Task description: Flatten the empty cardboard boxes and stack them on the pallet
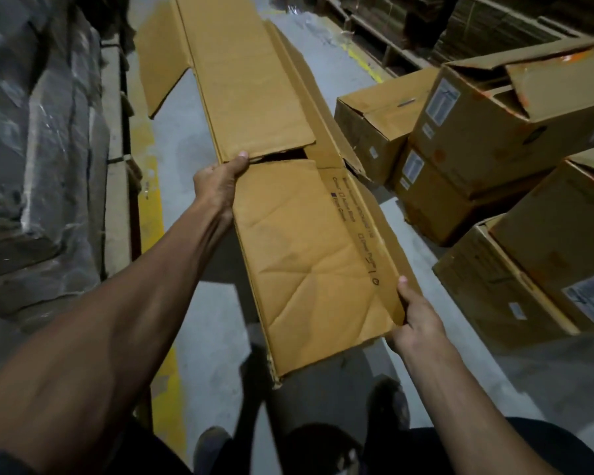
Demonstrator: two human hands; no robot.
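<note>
Presently one long cardboard box (288, 234) is collapsed flat and carried clear of the grey floor (186, 142), its end flaps splayed at the far end. The left hand (216, 186) grips its left edge, thumb on top at the gap between two panels; the right hand (414, 320) grips the near right edge, thumb over the side fold. Flattening of this piece appears complete; placing it remains. To the right, several boxes (487, 132) stand unflattened, some with flaps open, stacked and leaning against each other. These look to be outstanding work. No pallet bearing flattened boxes can be identified with certainty; wrapped goods (38, 132) stand at left.
</note>
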